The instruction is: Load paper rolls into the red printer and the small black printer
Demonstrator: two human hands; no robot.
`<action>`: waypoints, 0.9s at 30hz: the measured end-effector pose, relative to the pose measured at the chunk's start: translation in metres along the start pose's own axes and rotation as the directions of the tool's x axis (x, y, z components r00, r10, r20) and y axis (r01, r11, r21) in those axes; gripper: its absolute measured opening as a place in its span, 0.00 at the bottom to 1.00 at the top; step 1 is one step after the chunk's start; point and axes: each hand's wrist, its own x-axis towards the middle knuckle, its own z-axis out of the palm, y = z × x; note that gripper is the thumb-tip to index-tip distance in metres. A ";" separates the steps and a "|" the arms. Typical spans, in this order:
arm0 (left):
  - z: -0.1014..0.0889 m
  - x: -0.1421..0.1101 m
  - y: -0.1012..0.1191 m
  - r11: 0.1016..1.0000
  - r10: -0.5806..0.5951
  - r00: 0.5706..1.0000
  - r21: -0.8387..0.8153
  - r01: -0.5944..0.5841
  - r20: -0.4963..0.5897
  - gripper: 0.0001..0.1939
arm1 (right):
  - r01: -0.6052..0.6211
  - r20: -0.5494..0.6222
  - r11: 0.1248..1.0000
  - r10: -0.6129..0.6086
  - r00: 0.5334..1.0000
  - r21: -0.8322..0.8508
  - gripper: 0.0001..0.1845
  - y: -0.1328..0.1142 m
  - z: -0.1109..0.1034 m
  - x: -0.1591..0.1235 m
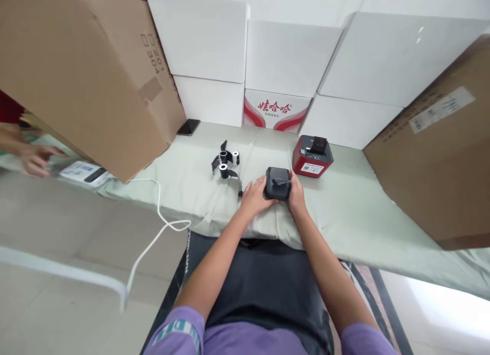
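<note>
Near the front of the cloth-covered table (344, 212) sits a small black printer (278, 185), a dark strip lying across its top. My left hand (254, 197) is closed against its left side, the thumb along the front edge. From the right, my right hand (297, 193) presses on the opposite side, its fingers partly hidden. Just behind my right hand stands a red and black printer (312, 158), a black strip curling up from its top. Left of the black printer lie several small rolls of black strip (223, 170) with white cores, loose ends trailing towards my left hand.
Tall cardboard boxes stand at left (115, 79) and right (432, 156). White boxes (294, 53) form a wall behind. A phone (189, 127) lies by the left carton. Past it are another person's hand (36, 158) and a white device (84, 173). A white cable (158, 202) hangs off the edge.
</note>
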 end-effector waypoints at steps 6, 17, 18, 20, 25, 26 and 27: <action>0.001 -0.001 -0.002 0.999 0.037 0.999 0.019 -0.037 -0.006 0.50 | 0.000 0.029 0.999 0.001 1.000 -0.038 0.43 -0.004 -0.001 -0.002; -0.001 0.001 0.000 1.000 0.017 1.000 0.004 -0.017 -0.004 0.54 | 0.032 -0.020 0.999 -0.032 0.999 -0.007 0.44 0.000 0.000 -0.002; -0.001 0.002 -0.001 1.000 0.014 1.000 -0.003 -0.014 -0.008 0.54 | 0.042 -0.014 0.999 -0.042 0.999 -0.009 0.44 0.003 0.000 0.000; -0.001 0.004 -0.002 1.000 0.014 1.000 -0.020 -0.014 -0.015 0.54 | 0.050 -0.005 0.999 -0.050 0.999 -0.008 0.44 0.006 -0.001 0.003; -0.002 0.007 -0.007 0.999 0.016 1.000 -0.039 -0.016 -0.006 0.53 | 0.005 -0.014 0.999 -0.005 1.000 0.038 0.44 0.004 -0.002 0.004; -0.002 0.007 -0.007 0.999 0.015 1.000 -0.038 -0.015 0.001 0.53 | -0.003 -0.011 0.999 0.003 1.000 0.041 0.44 0.002 -0.002 0.004; -0.003 0.008 -0.008 0.999 0.015 1.000 -0.036 -0.015 0.005 0.53 | -0.007 -0.005 0.999 0.008 1.000 0.040 0.44 0.000 -0.002 0.003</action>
